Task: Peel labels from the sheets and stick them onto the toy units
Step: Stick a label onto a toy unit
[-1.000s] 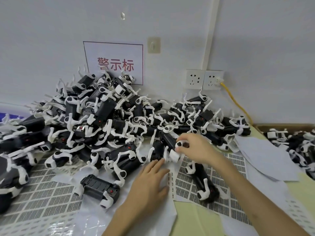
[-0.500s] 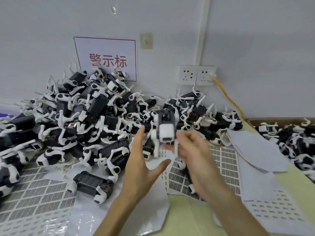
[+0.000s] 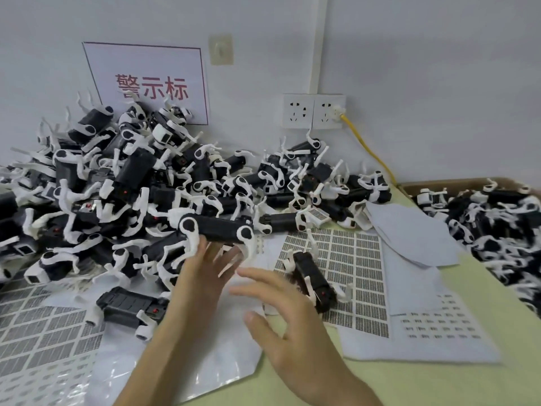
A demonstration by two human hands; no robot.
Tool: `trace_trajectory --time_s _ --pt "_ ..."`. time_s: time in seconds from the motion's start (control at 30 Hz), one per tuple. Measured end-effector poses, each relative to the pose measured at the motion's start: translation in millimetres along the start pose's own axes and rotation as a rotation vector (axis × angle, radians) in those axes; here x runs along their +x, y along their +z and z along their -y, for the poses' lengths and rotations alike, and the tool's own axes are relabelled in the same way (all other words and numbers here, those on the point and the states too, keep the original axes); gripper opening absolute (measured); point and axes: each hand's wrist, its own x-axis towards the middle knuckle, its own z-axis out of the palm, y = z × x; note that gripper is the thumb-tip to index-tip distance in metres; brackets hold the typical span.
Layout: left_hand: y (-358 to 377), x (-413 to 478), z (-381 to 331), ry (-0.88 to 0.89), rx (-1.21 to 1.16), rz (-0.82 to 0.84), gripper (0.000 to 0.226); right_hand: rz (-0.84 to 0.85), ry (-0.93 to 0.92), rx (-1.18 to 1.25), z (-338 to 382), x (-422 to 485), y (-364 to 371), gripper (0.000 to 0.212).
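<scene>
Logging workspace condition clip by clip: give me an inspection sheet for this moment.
Surface: pale green table, largely under label sheets.
Job's things: toy pile at back; raised toy unit at left fingertips; lying toy unit on a sheet.
Clutter: blank papers; cardboard box of more units.
Hands: left hand open, touching raised unit; right hand open, empty.
Cables: yellow cable plugged into wall socket.
Surroundings: grey-white wall, red-lettered sign.

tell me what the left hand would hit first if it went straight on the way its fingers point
Most likely the black toy unit with white legs lying across the front of the pile: the left hand points its straight fingers up at it. Blur hides whether they touch.
</scene>
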Motion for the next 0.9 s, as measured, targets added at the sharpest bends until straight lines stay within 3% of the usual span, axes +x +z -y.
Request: trace_trajectory --time_s 0.1,0.2,0.27,0.33,0.43,0.5,0.63,0.73,0.8,0.83,0.9 --pt "-7 -1 -3 -0.084 -0.169 0.050 0.037 -0.132 -0.066 -0.494 -21 -15 -8 0.039" --pt "-11 -6 -2 -0.104 -0.200 0.064 0.044 -0.146 0.140 -0.806 -44 -18 -31 0.058" --pt "-5 -10 0 -0.110 -0.155 0.045 0.054 -0.135 0.270 -0.774 -57 -16 -47 0.065" --pt "-3 -11 2 -0.125 -0.150 0.003 0.051 -0.138 0.306 -0.657 -64 -11 -63 0.054" --pt "-2 -12 2 -0.132 -0.170 -0.015 0.041 -0.210 0.253 -0.514 -72 -5 -84 0.035" --pt "-1 -13 1 -0.131 -0.180 -0.003 0.038 -0.346 0.217 -0.468 -76 -2 -103 0.038" --pt "-3 -13 1 -0.135 -0.145 0.017 0.042 -0.590 0.223 -0.762 -93 1 -154 0.041" --pt "-3 -14 2 -0.141 -0.101 0.027 0.039 -0.465 0.440 -0.952 -103 -7 -179 0.036" --pt "-2 -15 3 -0.160 -0.103 0.026 0.038 -0.374 0.572 -1.019 -103 -16 -181 0.045" --pt "-3 -14 4 -0.163 -0.102 0.026 0.038 -0.407 0.581 -1.032 -101 -22 -177 0.052" --pt "-4 -14 5 -0.161 -0.085 0.013 0.039 -0.544 0.427 -0.983 -88 -34 -160 0.063"
